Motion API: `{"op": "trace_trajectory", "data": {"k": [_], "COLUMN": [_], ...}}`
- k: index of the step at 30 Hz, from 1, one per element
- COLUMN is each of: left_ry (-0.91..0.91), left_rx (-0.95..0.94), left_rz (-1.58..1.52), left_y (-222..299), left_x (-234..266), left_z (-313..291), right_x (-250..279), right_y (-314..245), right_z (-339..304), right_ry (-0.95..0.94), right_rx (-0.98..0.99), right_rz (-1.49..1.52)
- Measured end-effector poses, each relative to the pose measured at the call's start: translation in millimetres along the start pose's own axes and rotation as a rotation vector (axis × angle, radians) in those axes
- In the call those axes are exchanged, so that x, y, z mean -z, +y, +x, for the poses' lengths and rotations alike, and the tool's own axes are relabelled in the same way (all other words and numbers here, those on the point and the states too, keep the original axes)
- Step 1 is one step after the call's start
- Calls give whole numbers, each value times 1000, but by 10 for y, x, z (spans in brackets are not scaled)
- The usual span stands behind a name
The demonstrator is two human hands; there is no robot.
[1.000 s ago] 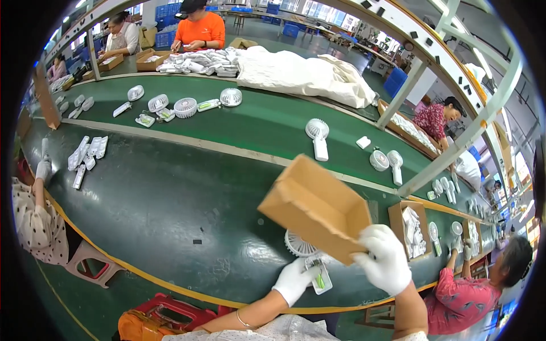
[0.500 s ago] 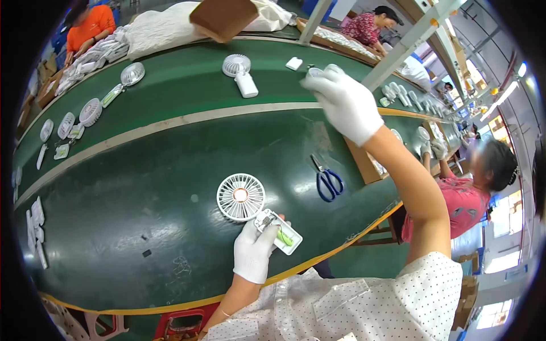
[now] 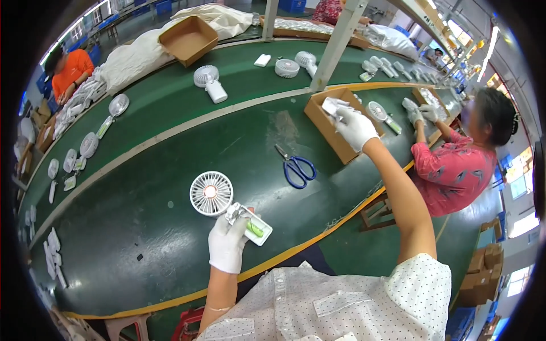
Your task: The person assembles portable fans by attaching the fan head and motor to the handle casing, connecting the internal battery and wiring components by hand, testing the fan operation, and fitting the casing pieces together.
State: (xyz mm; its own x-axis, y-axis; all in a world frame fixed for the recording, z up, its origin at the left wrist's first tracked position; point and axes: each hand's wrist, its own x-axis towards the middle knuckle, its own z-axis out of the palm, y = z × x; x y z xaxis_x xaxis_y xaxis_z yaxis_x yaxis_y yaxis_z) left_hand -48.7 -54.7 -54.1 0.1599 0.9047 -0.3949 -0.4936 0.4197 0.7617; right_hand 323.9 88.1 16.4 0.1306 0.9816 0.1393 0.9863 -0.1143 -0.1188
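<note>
My gloved left hand (image 3: 226, 241) is closed on the handle of a small white handheld fan, near the table's front edge. The fan's round grille (image 3: 211, 193) points up, and its opened handle (image 3: 259, 227) shows a green battery inside. My gloved right hand (image 3: 356, 129) reaches over a cardboard box (image 3: 331, 133) to the right. Its fingers close on a white plastic part (image 3: 334, 105) at the box's opening; the part's exact kind is partly hidden by the glove. Between the hands lie blue-handled cutters (image 3: 297, 170).
Several white fans, among them one fan (image 3: 213, 85), lie on the green belt beyond a pale divider (image 3: 170, 124). Loose white parts (image 3: 54, 257) lie at the left. A co-worker in pink (image 3: 455, 165) works at the right. A metal post (image 3: 338, 45) rises behind the box.
My right hand has come down from over the far belt to the cardboard box, closing on a white part there. My left hand still holds the fan. The view has shifted.
</note>
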Motion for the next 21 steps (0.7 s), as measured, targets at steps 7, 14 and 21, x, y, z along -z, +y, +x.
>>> {"op": "trace_trajectory", "data": {"k": [7, 14, 21], "left_ry": [-1, 60, 155], "left_rx": [-171, -143, -271], "left_rz": [52, 76, 169], "left_y": [-46, -14, -3], "left_x": [-15, 22, -23], "left_z": [118, 50, 66], "right_x": [-108, 294, -383], "right_y": [220, -573, -1112], "right_z": [-1, -728, -1381], "right_ry": [205, -35, -316], "right_rx": [121, 105, 191], "right_rz": [207, 896, 798]}}
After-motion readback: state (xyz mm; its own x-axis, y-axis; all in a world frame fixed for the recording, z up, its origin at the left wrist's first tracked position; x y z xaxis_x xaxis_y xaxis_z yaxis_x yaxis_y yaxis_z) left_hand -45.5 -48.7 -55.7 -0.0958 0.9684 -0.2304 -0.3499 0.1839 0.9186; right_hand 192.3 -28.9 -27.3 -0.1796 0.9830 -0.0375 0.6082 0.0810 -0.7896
